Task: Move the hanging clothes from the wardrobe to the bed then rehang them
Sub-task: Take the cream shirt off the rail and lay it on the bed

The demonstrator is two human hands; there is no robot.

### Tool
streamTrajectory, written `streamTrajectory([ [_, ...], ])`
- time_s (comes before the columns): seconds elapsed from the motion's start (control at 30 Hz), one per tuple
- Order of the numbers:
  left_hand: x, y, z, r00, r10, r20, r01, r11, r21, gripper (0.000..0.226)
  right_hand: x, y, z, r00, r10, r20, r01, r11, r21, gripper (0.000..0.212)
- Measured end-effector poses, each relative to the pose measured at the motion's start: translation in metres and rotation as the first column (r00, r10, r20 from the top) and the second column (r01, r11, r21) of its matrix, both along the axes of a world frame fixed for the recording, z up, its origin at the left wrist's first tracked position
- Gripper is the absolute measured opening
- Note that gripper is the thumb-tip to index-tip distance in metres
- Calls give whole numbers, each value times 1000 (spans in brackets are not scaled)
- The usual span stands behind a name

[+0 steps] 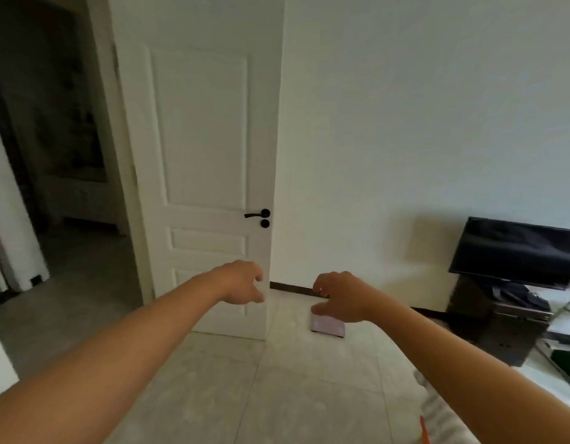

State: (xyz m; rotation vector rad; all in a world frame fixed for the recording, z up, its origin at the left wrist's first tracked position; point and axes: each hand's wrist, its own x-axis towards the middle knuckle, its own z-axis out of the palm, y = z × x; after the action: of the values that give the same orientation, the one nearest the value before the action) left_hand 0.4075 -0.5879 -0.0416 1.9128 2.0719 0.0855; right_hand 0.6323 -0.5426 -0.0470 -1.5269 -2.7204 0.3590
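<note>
Two bare arms reach out over a pale tiled floor (277, 379) toward an open white door (206, 139), holding nothing.

Largest first: a white wall (421, 107), the door with its black handle (258, 214), a dark television (514, 248) on a stand at right. The left hand (242, 283) and right hand (338, 296) hang apart, each grip loosely curled and empty. A small pinkish object (328, 325) lies on the floor. No clothes or wardrobe are visible; a white bed edge (437, 408) shows lower right.
</note>
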Motion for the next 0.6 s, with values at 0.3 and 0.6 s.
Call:
streamTrajectory([
  [0.3, -155, -77, 2, 924, 382, 38, -381, 924, -15, 57, -182, 12, 10, 928, 373, -15, -373, 928, 0, 53],
  [0.6, -252, -193, 11, 734, 679, 27, -679, 733, 31, 60, -342, -43, 33, 714, 700, 16, -700, 713, 41, 49],
])
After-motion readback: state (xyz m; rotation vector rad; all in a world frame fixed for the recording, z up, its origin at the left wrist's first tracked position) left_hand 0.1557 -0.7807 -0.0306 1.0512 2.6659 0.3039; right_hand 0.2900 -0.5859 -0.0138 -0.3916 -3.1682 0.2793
